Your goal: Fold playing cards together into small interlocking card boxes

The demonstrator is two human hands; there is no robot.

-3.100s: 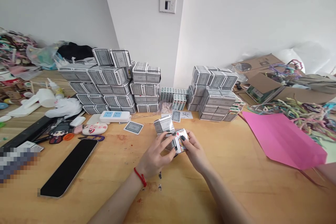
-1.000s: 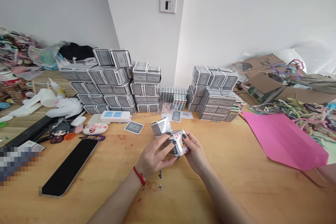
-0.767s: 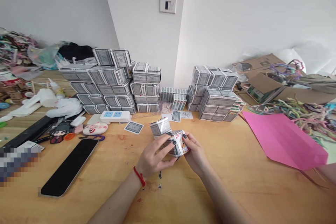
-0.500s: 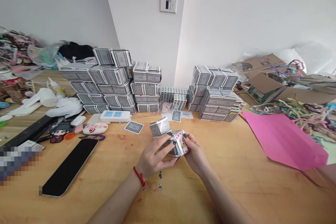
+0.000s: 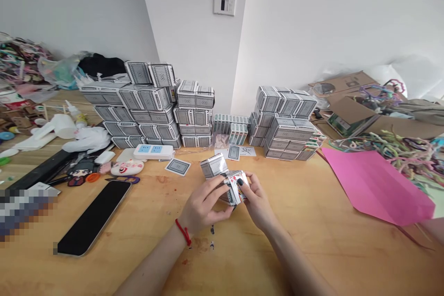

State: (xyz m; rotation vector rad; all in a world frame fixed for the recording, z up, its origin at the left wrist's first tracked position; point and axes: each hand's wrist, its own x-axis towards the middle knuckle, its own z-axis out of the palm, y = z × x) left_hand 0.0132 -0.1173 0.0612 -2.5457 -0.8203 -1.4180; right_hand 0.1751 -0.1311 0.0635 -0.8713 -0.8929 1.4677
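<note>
Between my two hands is a small block made of playing cards [image 5: 233, 187], with a red-and-white face card on its side. My left hand [image 5: 204, 203], with a red string at the wrist, grips the block from the left. Around its right side my right hand [image 5: 258, 203] is closed, the thumb pressed on the face card. Just behind, touching or nearly so, stands a second card block [image 5: 213, 165] with grey patterned sides. My left fingers partly hide where the two blocks meet.
Stacked card blocks rise at the back left [image 5: 149, 111] and back right [image 5: 287, 120]. Loose cards [image 5: 178, 166] lie before a white power strip [image 5: 153, 151]. A phone [image 5: 95, 217] is at left, pink paper [image 5: 378, 185] at right. Another person's arm [image 5: 430, 231] shows at the right edge.
My right thumb has moved onto the face card, and the held block has turned slightly. Everything else has stayed in place apart from a small camera shift.
</note>
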